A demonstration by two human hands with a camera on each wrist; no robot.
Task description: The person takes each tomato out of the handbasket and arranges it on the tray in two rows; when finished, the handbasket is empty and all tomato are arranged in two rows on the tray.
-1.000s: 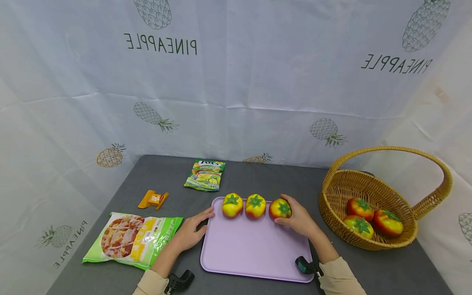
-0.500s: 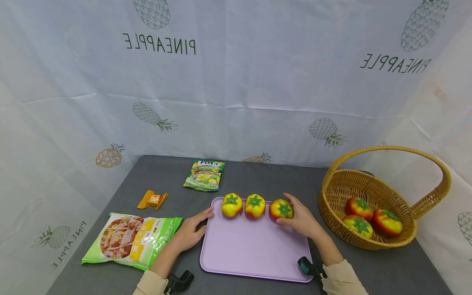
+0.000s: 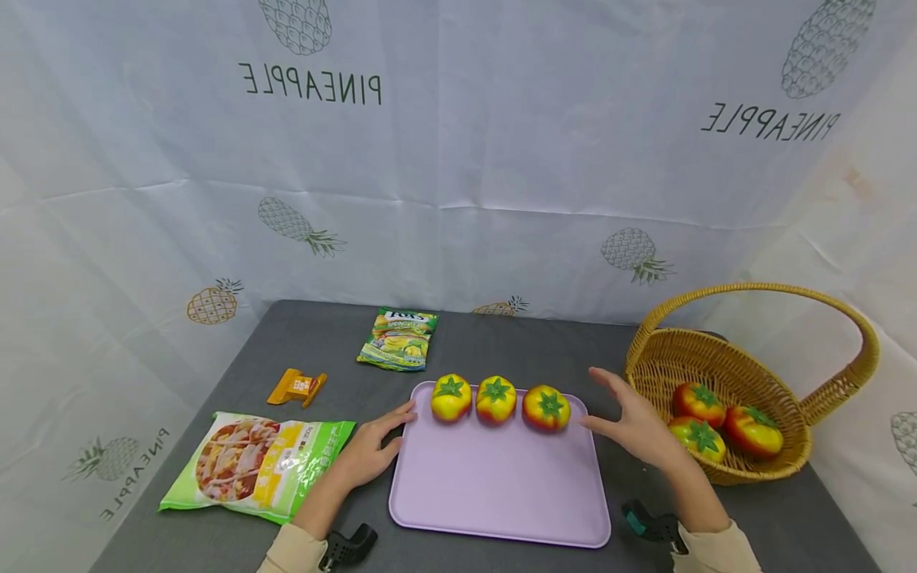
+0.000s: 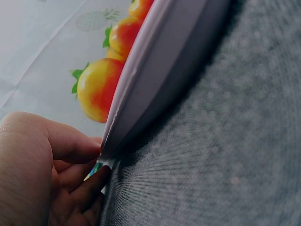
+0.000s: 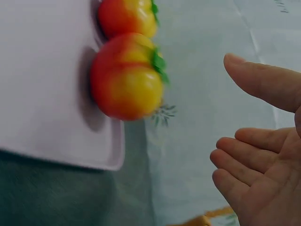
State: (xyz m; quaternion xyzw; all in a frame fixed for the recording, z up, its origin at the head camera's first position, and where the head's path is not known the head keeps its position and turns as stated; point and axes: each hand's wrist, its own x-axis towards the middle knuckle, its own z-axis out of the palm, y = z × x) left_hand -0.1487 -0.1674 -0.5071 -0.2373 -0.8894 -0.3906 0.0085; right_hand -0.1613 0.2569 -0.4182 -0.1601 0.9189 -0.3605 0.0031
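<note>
Three red-and-yellow persimmons with green leafy tops stand in a row along the far side of a lilac tray [image 3: 494, 485]: a left one [image 3: 451, 399], a middle one [image 3: 496, 401] and a right one [image 3: 547, 408]. My left hand [image 3: 368, 452] rests at the tray's left edge, its fingertips right at the rim near the far corner; the left wrist view has the thumb [image 4: 75, 143] against the rim. Between the tray and the basket, my right hand [image 3: 637, 426] holds nothing. Its thumb and fingers are spread, apart from the right persimmon [image 5: 127, 77].
A wicker basket [image 3: 645, 446] with a tall handle holds three more persimmons [image 3: 752, 434] at the right. On the left lie a green food bag [image 3: 265, 461] and a small orange packet [image 3: 297, 387]. A green candy bag [image 3: 398, 341] lies behind the tray.
My right hand has let go of the right persimmon and moved right towards the basket. That persimmon stays on the tray. My left hand has not moved.
</note>
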